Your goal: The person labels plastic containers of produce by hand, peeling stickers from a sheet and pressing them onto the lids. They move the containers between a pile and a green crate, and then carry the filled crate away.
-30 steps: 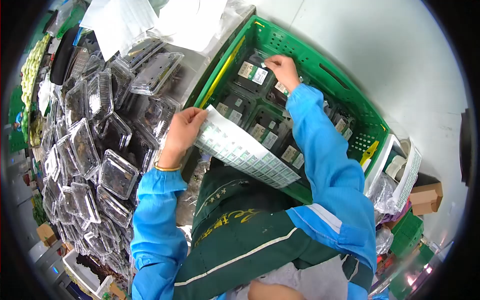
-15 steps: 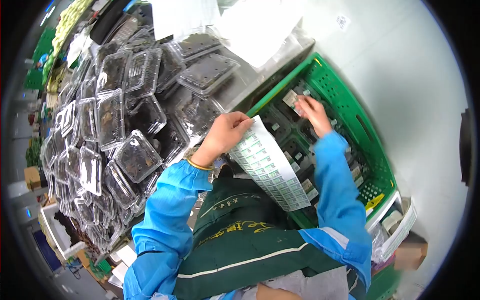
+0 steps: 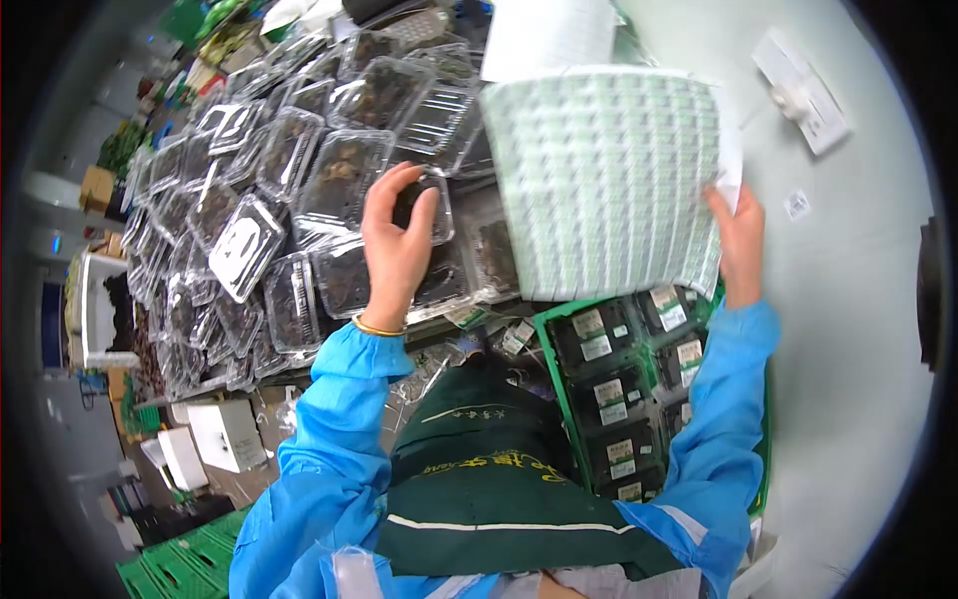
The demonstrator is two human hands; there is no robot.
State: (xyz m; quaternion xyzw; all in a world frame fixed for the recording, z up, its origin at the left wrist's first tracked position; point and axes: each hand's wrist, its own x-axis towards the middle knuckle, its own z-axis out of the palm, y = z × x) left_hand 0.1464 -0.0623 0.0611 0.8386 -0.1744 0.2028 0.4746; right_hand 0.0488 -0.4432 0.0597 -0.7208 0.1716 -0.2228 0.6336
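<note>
My right hand [image 3: 739, 235] pinches the right edge of a large sheet of green-and-white labels [image 3: 609, 185], which hangs spread out, blurred, over the table's end. My left hand [image 3: 397, 232] is raised over the heap with thumb and fingers apart in a curve. Just beyond its fingertips lies a clear plastic clamshell box [image 3: 440, 212] with dark contents. Below the sheet, a green crate [image 3: 555, 371] holds rows of dark-filled boxes [image 3: 610, 401] with labels on their lids; my right sleeve covers part of it.
A big heap of clear clamshell boxes [image 3: 291, 155] covers the table at left. White paper [image 3: 549, 38] lies at the back. A pale wall [image 3: 848, 299] with a white fixture [image 3: 801, 92] stands at right. Green crates [image 3: 190, 559] and a white box [image 3: 226, 435] sit lower left.
My left hand has let go of the label sheet and moved left over the boxes. My right hand has left the crate and now holds the sheet, raised. The view has turned left.
</note>
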